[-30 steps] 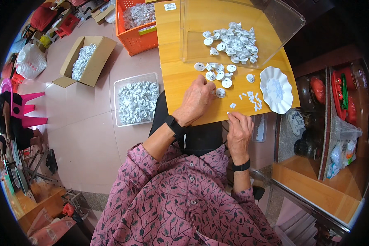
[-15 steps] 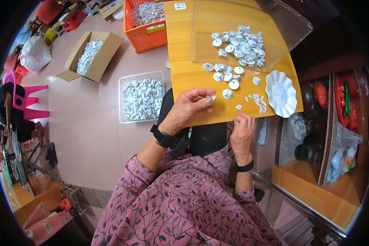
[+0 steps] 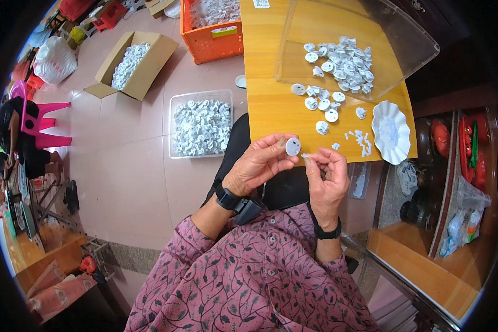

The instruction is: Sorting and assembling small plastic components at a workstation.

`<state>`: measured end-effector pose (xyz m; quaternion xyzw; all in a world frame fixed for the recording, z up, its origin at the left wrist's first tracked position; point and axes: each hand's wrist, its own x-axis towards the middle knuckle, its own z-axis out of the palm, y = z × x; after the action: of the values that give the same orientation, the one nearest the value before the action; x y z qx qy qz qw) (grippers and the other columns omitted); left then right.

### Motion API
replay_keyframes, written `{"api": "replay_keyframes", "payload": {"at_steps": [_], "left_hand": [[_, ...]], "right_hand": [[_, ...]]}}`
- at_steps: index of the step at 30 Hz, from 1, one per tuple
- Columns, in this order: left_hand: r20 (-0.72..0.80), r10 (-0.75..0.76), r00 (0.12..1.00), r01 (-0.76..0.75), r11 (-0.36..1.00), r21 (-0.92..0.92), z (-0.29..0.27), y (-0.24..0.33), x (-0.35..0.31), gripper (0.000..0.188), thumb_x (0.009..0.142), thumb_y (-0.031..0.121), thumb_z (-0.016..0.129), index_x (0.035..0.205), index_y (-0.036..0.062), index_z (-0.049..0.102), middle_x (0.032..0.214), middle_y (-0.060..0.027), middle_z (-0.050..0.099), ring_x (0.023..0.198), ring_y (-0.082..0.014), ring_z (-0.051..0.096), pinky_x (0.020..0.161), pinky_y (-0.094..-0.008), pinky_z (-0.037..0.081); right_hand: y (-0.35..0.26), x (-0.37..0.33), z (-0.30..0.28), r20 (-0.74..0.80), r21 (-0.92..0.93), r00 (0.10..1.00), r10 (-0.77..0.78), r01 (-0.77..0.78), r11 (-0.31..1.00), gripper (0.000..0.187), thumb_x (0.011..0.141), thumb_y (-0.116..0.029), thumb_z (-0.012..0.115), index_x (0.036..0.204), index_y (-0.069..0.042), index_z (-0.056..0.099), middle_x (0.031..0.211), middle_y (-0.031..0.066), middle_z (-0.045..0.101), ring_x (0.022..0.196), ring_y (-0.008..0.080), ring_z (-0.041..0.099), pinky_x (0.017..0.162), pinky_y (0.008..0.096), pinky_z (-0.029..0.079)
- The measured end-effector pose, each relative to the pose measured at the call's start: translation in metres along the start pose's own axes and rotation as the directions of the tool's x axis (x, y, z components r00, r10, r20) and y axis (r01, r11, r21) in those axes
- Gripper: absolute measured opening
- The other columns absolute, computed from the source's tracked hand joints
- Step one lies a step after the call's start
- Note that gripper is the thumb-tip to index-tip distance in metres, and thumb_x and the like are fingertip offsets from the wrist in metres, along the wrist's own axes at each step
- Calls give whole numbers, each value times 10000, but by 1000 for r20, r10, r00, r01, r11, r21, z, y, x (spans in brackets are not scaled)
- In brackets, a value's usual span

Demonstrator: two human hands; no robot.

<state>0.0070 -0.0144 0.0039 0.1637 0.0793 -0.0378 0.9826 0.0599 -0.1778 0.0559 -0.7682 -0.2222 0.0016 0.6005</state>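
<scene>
At the table's near edge, my left hand point(image 3: 263, 160) grips a round white plastic disc piece point(image 3: 293, 146) between thumb and fingers, its flat face with small slots turned up. Close beside it on the right, my right hand point(image 3: 326, 176) pinches a tiny white plastic piece point(image 3: 304, 156), its tip just short of the disc. On the wooden table point(image 3: 265, 72) ahead lie several loose disc pieces point(image 3: 331, 115), with small white bits point(image 3: 363, 143) scattered nearer the right. A white scalloped dish point(image 3: 406, 145) holds more small bits.
A clear plastic tray point(image 3: 426, 61) with a heap of disc pieces point(image 3: 346, 63) lies on the table. Left on the floor stand a filled clear bin point(image 3: 172, 127), a cardboard box point(image 3: 159, 62) and an orange crate point(image 3: 216, 45). Shelves point(image 3: 426, 265) line the right; a person sits far left by a pink stool point(image 3: 52, 123).
My left hand has turned the disc piece so its flat face shows. My right hand has risen and come left toward it, a tiny white piece now visible in its fingertips. The view has shifted.
</scene>
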Motion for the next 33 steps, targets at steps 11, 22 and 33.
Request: {"api": "replay_keyframes", "payload": {"at_steps": [11,22,33], "left_hand": [[-15,45,999,-45,999,20,-1,-5,-3,271,959,119,614,1210,17,594,1139,-63,633,1078,-163,607,958,-327,511],[-6,61,998,-61,998,-4,2,-7,-4,257,957,103,614,1201,23,600,1151,-62,631,1089,-165,606,966,-328,511],[0,67,998,-67,998,21,0,-7,-5,249,956,101,614,1195,29,613,1143,-60,637,1078,-162,613,950,-319,522]], "right_hand": [[-6,1,13,-7,167,992,125,-122,978,319,846,40,694,1113,28,519,874,73,671,773,90,611,709,230,496],[-4,-1,15,-16,249,980,198,-187,950,345,833,37,707,1119,26,514,885,77,673,790,89,612,719,230,491],[-4,0,15,-17,186,984,179,-173,967,340,824,31,714,1103,24,520,866,70,678,765,81,614,708,225,496]]}}
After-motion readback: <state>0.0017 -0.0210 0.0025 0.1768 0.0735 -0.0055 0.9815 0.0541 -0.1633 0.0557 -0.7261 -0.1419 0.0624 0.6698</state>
